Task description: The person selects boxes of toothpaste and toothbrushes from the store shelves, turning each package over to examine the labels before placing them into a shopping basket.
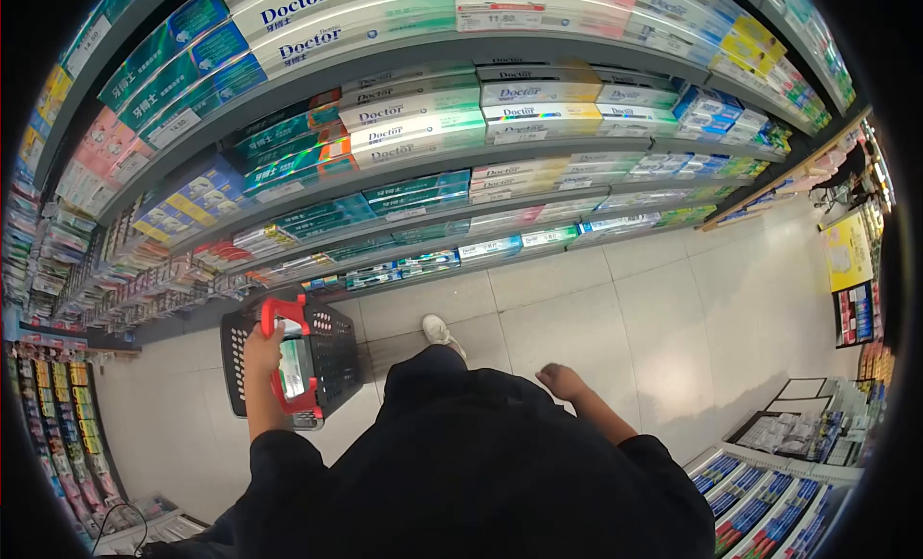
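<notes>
- The red handle (291, 312) of a black basket (335, 367) is gripped by the left hand (264, 347); the fingers are wrapped around the bar near the basket's upper left corner.
- The basket is located at the wearer's left, close to the bottom edge of the shelving unit (404, 51); whether it is supported by the floor (567, 314) cannot be told. Rows of holes are seen in its walls.
- A green-and-white package (292, 367) is contained in the basket, partly hidden by the handle and left forearm; its print cannot be read.
- The right hand (561, 379) is held out at the wearer's right, over the floor; its fingers are curled inward in a loose fist. The palm is hidden.
- A white shoe (438, 332) is placed on the floor tiles, between the basket and the right hand.
- "Doctor" boxes (418, 136) are stacked along the middle shelf's front edge; teal boxes (418, 195) are set on the shelf below.
- A price label (500, 18) is mounted at the upper shelf's front edge.
- Small hanging packs (144, 282) are displayed toward the unit's left end.
- Blue and red packs (760, 506) are arranged in rows on a separate display, behind the wearer's right side.
</notes>
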Tool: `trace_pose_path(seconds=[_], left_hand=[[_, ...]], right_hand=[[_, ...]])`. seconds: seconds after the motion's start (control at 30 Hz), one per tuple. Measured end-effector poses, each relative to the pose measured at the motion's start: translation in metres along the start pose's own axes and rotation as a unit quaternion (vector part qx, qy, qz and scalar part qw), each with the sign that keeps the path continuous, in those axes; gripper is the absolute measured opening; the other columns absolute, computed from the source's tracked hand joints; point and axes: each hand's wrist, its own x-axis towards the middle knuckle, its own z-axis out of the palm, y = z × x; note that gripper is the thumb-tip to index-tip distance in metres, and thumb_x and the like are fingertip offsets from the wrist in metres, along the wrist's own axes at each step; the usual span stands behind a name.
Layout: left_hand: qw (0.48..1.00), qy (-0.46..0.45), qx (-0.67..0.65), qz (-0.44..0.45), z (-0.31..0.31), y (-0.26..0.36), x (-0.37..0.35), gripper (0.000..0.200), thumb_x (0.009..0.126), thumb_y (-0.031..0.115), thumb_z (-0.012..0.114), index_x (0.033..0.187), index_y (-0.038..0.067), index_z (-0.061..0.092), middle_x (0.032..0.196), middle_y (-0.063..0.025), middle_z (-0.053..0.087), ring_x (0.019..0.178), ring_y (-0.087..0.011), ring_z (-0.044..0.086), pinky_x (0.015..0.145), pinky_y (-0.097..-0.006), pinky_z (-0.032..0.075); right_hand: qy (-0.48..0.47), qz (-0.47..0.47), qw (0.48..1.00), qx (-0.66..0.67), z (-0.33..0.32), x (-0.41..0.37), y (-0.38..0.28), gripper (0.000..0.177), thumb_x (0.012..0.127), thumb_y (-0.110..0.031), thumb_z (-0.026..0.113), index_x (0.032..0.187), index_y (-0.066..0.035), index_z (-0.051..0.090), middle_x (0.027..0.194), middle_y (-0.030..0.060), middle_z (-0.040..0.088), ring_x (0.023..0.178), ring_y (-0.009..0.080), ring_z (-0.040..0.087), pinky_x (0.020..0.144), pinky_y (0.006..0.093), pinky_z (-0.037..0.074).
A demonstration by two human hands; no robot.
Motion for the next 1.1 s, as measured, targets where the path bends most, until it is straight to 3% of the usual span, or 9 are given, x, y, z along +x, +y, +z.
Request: trace_pose_path(seconds=[0.23,0.33,0.43,0.47,0.5,0.63,0.77,0.97,1.1], left_hand=[[0.984,-0.145,0.105,0.015,0.012,0.047,0.012,0.046,0.077,0.047,0.060,0.084,0.002,0.065,0.072,-0.0181,0.064,0.073,-0.0327,0.063,0.067,-0.0408,0.047],[0.964,-0.220,0.148,0.035,0.021,0.073,0.028,0.047,0.073,0.053,0.060,0.087,0.009,0.068,0.079,-0.0172,0.065,0.079,-0.0338,0.062,0.072,-0.0403,0.047],[0.914,-0.299,0.266,0.072,0.036,0.085,0.051,0.057,0.070,0.059,0.060,0.086,0.005,0.068,0.077,-0.0172,0.065,0.079,-0.0318,0.063,0.075,-0.0382,0.047],[0.891,-0.328,0.301,0.088,0.040,0.089,0.057,0.060,0.069,0.061,0.060,0.087,0.004,0.067,0.077,-0.0170,0.065,0.078,-0.0311,0.064,0.077,-0.0374,0.047],[0.849,-0.421,0.319,0.015,0.032,0.121,0.061,0.064,0.069,0.066,0.057,0.086,0.005,0.068,0.080,-0.0161,0.066,0.076,-0.0268,0.065,0.075,-0.0345,0.048],[0.808,-0.522,0.273,0.011,0.042,0.145,0.076,0.073,0.073,0.072,0.048,0.085,0.002,0.067,0.077,-0.0135,0.066,0.069,-0.0199,0.065,0.068,-0.0319,0.050],[0.770,-0.598,0.219,0.034,0.050,0.144,0.084,0.076,0.076,0.072,0.042,0.089,0.001,0.067,0.077,-0.0107,0.067,0.072,-0.0199,0.066,0.071,-0.0310,0.048],[0.812,-0.558,0.168,0.031,0.074,0.110,0.088,0.075,0.071,0.076,0.043,0.081,0.006,0.067,0.066,-0.0098,0.066,0.065,-0.0197,0.065,0.064,-0.0301,0.049],[0.834,-0.505,0.204,-0.086,0.057,0.146,0.068,0.077,0.077,0.073,0.035,0.095,0.006,0.068,0.087,-0.0164,0.067,0.090,-0.0275,0.063,0.083,-0.0345,0.046]], right_hand=[[0.202,-0.338,0.910,-0.128,-0.123,0.101,-0.154,0.023,0.078,-0.017,0.061,0.096,-0.003,0.060,0.102,0.0163,0.059,0.096,0.0347,0.055,0.084,0.0408,0.045],[0.271,-0.456,0.847,-0.044,-0.178,0.128,-0.244,0.019,0.075,-0.006,0.060,0.093,-0.003,0.059,0.100,0.0151,0.059,0.095,0.0338,0.055,0.082,0.0386,0.045],[0.344,-0.521,0.781,-0.019,-0.223,0.143,-0.315,0.019,0.073,-0.003,0.062,0.092,-0.003,0.059,0.101,0.0136,0.059,0.094,0.0322,0.055,0.082,0.0387,0.044],[0.362,-0.520,0.772,-0.043,-0.235,0.149,-0.331,0.020,0.074,-0.004,0.062,0.093,-0.003,0.058,0.103,0.0139,0.058,0.097,0.0324,0.054,0.083,0.0388,0.043],[0.380,-0.517,0.764,-0.067,-0.244,0.155,-0.344,0.021,0.074,-0.005,0.062,0.095,-0.003,0.058,0.106,0.0142,0.056,0.099,0.0327,0.052,0.085,0.0389,0.042],[0.435,-0.464,0.751,-0.176,-0.266,0.177,-0.375,0.031,0.077,-0.013,0.063,0.105,-0.003,0.055,0.114,0.0161,0.051,0.107,0.0348,0.046,0.093,0.0435,0.034],[0.378,-0.349,0.805,-0.296,-0.277,0.200,-0.381,0.051,0.082,-0.029,0.059,0.121,0.000,0.045,0.122,0.0225,0.046,0.117,0.0397,0.037,0.101,0.0507,0.022],[0.288,-0.324,0.838,-0.331,-0.293,0.217,-0.380,0.055,0.082,-0.031,0.060,0.123,0.001,0.044,0.124,0.0243,0.044,0.119,0.0400,0.037,0.100,0.0462,0.028],[0.208,-0.344,0.859,-0.317,-0.307,0.221,-0.387,0.052,0.080,-0.030,0.062,0.120,0.001,0.047,0.124,0.0243,0.044,0.115,0.0413,0.040,0.097,0.0421,0.034]])
